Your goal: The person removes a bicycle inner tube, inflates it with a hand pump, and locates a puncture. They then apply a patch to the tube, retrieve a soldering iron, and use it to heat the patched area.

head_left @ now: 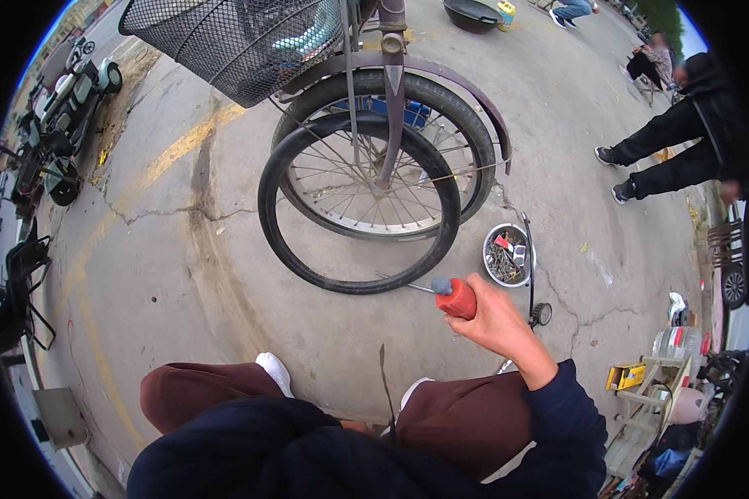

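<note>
My right hand point(499, 316) is closed around a red cylindrical tool point(459, 301) with a rounded grey tip point(442, 286). It is just right of the lower edge of a black inner tube point(266, 195), apart from it as far as I can tell. The tube hangs in a ring in front of the bicycle wheel point(474, 150), reaching down to the ground. A thin metal rod point(420, 288) lies by the tube's bottom, partly hidden by the tool. Of my left hand point(356, 427), only a sliver of skin shows between my knees; its fingers are hidden.
Right of the wheel is a metal bowl point(508, 254) of small metal parts, with a long black rod point(530, 266) beside it. A person in black point(674, 137) is at the right. A wooden rack point(647, 397) stands lower right; scooters point(62, 137) are parked left.
</note>
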The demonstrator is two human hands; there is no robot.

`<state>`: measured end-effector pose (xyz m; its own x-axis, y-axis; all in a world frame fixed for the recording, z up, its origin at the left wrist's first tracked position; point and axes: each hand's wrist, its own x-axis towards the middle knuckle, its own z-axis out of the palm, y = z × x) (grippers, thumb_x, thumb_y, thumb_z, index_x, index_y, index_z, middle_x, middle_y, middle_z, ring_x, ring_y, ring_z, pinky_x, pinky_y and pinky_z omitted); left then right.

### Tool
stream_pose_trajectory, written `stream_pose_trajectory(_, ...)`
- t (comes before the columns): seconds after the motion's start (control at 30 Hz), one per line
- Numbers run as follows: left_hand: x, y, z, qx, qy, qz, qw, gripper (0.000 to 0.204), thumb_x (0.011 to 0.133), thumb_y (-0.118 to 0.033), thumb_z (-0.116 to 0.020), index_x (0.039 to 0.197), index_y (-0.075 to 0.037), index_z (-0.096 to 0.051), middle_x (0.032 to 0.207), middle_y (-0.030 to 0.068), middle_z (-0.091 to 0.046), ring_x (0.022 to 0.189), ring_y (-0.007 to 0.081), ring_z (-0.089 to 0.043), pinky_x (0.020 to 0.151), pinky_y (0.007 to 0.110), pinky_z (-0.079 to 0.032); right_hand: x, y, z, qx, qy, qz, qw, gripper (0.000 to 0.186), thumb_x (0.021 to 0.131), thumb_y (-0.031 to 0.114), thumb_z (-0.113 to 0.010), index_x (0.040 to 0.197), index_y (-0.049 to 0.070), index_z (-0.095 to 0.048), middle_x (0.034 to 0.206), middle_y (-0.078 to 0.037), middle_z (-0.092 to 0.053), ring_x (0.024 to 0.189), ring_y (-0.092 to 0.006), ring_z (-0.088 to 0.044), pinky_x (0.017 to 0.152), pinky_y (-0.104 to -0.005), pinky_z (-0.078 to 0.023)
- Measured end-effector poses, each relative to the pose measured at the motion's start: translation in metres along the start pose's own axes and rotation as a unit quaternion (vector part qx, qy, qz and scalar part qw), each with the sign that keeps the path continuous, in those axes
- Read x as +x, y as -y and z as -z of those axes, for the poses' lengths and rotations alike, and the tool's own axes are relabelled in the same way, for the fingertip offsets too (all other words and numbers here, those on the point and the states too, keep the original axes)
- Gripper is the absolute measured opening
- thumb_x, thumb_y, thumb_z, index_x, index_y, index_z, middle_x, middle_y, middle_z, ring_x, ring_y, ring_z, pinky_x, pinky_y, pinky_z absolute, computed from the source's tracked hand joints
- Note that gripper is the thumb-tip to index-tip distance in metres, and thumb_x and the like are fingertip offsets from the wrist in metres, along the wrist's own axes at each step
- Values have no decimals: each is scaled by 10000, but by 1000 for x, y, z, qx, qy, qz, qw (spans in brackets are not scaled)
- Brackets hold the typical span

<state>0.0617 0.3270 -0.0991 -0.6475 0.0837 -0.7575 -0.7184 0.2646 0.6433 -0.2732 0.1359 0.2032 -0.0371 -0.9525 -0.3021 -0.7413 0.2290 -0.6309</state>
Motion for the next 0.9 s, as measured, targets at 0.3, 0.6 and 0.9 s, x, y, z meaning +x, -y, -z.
stream_pose_trajectory(0.3,51,10,148,-90,2,7,996,403,960,-367,-501,975,16,-628,783,122,-687,605,192,-650,625,319,-518,-56,-8,2,-11,-23,53,998,411,683,160,-766,989,-3,-546,899,-211,-618,861,-402,-603,756,-427,-470)
stream_pose_trajectory(0.6,-74,152,347,-672,-483,4,561,481,1002,-284,-401,1423,-51,-400,1455,138,-436,1332,295,-425,1062,498,-365,-93,-38,28,56,-144,-25,988,492,678,113,-810,1094,7,-570,935,-142,-646,852,-254,-618,815,-355,-484)
stream_pose_trajectory(0.9,-61,171,393,-618,-500,-61,604,857,941,-690,-290,1536,-88,-161,1611,122,-123,1489,284,-92,1177,531,-30,-128,1,26,-35,-66,-76,994,413,659,95,-821,1001,31,-598,863,-129,-633,784,-255,-605,756,-338,-491)
